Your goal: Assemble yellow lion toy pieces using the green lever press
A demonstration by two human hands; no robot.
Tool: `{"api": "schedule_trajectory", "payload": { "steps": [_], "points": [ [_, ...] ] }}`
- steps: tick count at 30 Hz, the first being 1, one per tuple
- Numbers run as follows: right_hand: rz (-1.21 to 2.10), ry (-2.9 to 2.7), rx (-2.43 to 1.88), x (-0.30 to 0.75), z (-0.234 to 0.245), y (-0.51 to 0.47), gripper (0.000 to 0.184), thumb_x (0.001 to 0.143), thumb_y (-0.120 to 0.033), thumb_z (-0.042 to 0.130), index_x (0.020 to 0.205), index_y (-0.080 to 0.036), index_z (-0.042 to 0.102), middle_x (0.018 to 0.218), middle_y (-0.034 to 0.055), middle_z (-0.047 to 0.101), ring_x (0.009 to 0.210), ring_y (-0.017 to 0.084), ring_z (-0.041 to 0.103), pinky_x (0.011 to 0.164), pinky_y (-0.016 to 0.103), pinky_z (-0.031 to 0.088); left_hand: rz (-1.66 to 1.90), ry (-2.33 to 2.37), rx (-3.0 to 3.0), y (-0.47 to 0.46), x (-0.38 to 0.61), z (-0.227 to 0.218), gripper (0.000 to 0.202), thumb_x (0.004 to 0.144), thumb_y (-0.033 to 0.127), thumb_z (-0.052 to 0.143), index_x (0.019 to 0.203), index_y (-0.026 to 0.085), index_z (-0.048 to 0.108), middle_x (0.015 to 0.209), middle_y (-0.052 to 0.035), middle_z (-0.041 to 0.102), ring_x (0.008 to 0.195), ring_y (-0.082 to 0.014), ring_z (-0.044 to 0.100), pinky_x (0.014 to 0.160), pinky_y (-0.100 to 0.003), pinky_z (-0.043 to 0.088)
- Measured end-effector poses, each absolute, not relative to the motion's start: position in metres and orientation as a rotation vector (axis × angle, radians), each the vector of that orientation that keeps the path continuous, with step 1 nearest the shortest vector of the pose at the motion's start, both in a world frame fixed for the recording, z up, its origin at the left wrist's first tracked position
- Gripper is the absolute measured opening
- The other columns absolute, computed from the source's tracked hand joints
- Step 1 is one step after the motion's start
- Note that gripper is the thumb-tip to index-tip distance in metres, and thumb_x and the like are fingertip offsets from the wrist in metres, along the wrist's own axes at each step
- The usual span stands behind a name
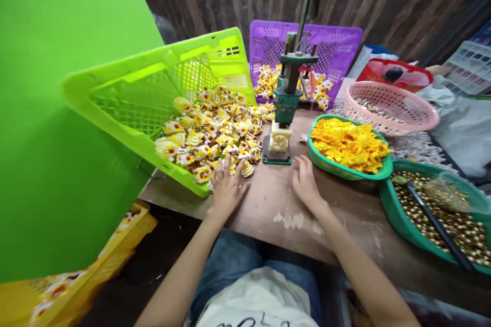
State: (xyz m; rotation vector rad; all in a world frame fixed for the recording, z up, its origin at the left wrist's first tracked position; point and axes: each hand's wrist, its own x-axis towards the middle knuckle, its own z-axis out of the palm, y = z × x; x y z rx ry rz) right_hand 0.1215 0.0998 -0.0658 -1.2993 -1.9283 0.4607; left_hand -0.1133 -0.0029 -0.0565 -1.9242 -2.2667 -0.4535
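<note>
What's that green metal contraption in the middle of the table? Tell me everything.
The press is green metal, upright on a base plate, its long lever rising out of view. A cream block sits under its head. It stands on the table between lime crate and green bowl; left hand and right hand lie clear.

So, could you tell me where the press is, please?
Head view, centre: the press stands on the table between the lime crate and the left green bowl.
</note>
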Motion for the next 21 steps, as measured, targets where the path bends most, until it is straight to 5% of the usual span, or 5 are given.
{"api": "schedule_trajectory", "payload": {
  "steps": [3,7,15,21],
  "points": [
    [0.479,-1.831,-1.457,0.095,-0.073,0.177,0.059,0.074,-0.005,0.042,0.132,-0.003,0.048,0.143,0.0252,0.038,0.139,0.031,0.039,0.116,0.05,0.036,-0.447,-2.261,-1.924,0.01,-0.114,-0.053,0.059,0.089,0.042,0.061,0.145,0.028,0.048,0.161,-0.0147,0.027,0.144,-0.0405,0.025,0.108,-0.061,0.026],
    [0.469,-1.738,-1.601,0.089,-0.082,0.23,0.056,0.072,-0.006,0.043,0.126,-0.004,0.053,0.136,0.0261,0.047,0.135,0.036,0.042,0.114,0.057,0.034,-0.539,-2.219,-1.933,0.012,-0.113,-0.044,0.042,0.088,0.037,0.063,0.128,0.024,0.062,0.158,-0.0156,0.034,0.142,-0.0389,0.03,0.108,-0.058,0.027],
    [0.368,-1.893,-1.403,0.114,-0.073,0.156,0.047,0.081,-0.011,0.039,0.124,-0.013,0.059,0.136,0.0173,0.054,0.13,0.025,0.047,0.113,0.045,0.038,-0.84,-2.123,-2.052,0.013,-0.115,-0.033,0.01,0.091,0.025,0.059,0.093,0.019,0.067,0.123,-0.0112,0.067,0.122,-0.0348,0.051,0.105,-0.057,0.023],
    [-0.271,-1.839,-1.633,0.175,-0.036,0.105,0.034,0.093,-0.024,0.042,0.118,-0.011,0.06,0.118,0.0203,0.059,0.114,0.034,0.051,0.096,0.05,0.039,-1.524,-2.08,-2.107,0.024,-0.108,-0.044,0.02,0.093,0.029,0.056,0.109,0.018,0.06,0.118,-0.0124,0.066,0.112,-0.027,0.058,0.102,-0.046,0.035]
  ]
}}
